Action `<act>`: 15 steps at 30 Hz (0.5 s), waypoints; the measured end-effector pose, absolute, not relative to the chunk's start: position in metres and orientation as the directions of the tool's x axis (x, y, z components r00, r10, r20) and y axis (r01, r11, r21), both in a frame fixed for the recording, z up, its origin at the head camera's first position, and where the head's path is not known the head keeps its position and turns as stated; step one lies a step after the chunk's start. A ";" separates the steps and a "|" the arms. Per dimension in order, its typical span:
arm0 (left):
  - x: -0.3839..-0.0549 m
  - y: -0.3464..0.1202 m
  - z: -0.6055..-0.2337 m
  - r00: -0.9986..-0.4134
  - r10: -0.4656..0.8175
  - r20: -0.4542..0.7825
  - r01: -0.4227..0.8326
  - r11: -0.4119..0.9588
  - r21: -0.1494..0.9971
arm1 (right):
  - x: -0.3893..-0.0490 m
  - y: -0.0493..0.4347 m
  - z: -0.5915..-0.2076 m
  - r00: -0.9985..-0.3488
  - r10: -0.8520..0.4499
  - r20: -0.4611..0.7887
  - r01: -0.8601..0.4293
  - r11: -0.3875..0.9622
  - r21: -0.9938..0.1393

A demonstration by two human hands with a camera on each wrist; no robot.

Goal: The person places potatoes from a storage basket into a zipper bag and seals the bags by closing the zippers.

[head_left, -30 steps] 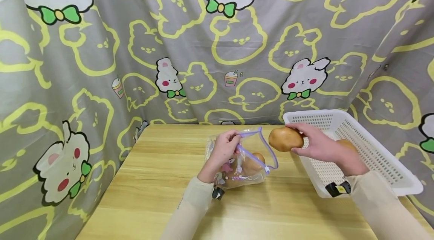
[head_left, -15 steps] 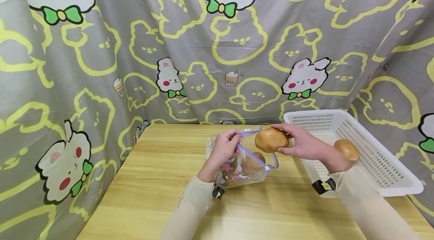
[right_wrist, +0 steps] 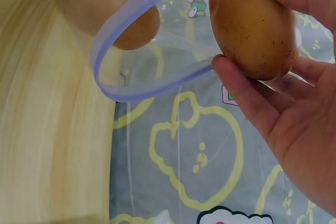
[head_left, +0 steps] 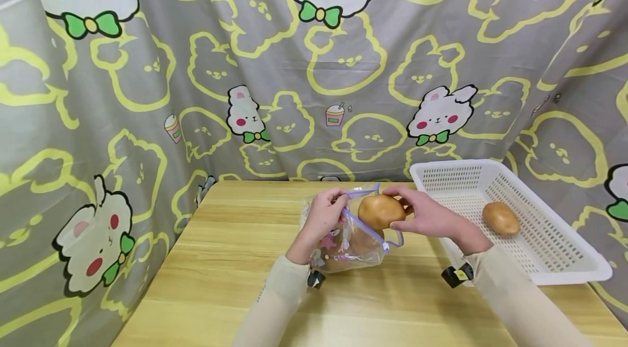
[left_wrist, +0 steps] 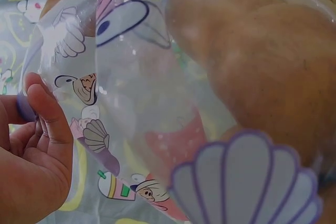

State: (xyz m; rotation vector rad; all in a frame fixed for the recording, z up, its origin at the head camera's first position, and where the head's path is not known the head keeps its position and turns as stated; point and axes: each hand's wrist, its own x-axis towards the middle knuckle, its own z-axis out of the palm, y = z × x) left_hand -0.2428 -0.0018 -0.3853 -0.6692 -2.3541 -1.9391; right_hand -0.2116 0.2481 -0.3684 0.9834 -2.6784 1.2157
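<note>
My left hand (head_left: 326, 215) pinches the purple-edged rim of a clear zip bag (head_left: 353, 260) printed with shells and sea creatures. The bag's mouth gapes toward the right. Inside it lie brown potatoes (left_wrist: 268, 61), seen blurred through the plastic in the left wrist view. My right hand (head_left: 424, 215) grips a smooth brown potato (head_left: 380, 212) between thumb and fingers, right at the bag's mouth. In the right wrist view this potato (right_wrist: 254, 24) shows dark specks, and a fingertip overlaps the purple zip rim (right_wrist: 136, 95).
A white perforated basket (head_left: 564, 227) stands on the right of the wooden table (head_left: 221, 281), with one potato (head_left: 501, 219) in it. Behind the table hangs a grey curtain (head_left: 275, 64) with cartoon prints.
My right hand has carried its potato leftward from beside the basket to the bag's mouth. The potato in the basket now shows fully. My left hand stays in place on the rim.
</note>
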 end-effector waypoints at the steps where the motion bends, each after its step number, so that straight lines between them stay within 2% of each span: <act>1: -0.243 -0.002 -0.385 -0.908 0.311 0.280 0.334 0.138 0.932 | -0.212 0.248 -0.369 -0.797 -0.532 0.286 -0.564 0.486 -0.668; 6: -0.241 -0.002 -0.384 -0.906 0.313 0.286 0.339 0.132 0.931 | -0.212 0.246 -0.371 -0.772 -0.542 0.333 -0.604 0.460 -0.651; 9: -0.232 -0.003 -0.372 -0.904 0.319 0.284 0.340 0.139 0.930 | -0.211 0.244 -0.372 -0.761 -0.549 0.347 -0.622 0.461 -0.633; 13: -0.229 -0.003 -0.365 -0.904 0.329 0.273 0.336 0.148 0.930 | -0.210 0.241 -0.373 -0.768 -0.548 0.332 -0.617 0.490 -0.616; 15: -0.235 -0.002 -0.373 -0.903 0.323 0.283 0.342 0.142 0.929 | -0.210 0.239 -0.374 -0.774 -0.545 0.323 -0.612 0.511 -0.604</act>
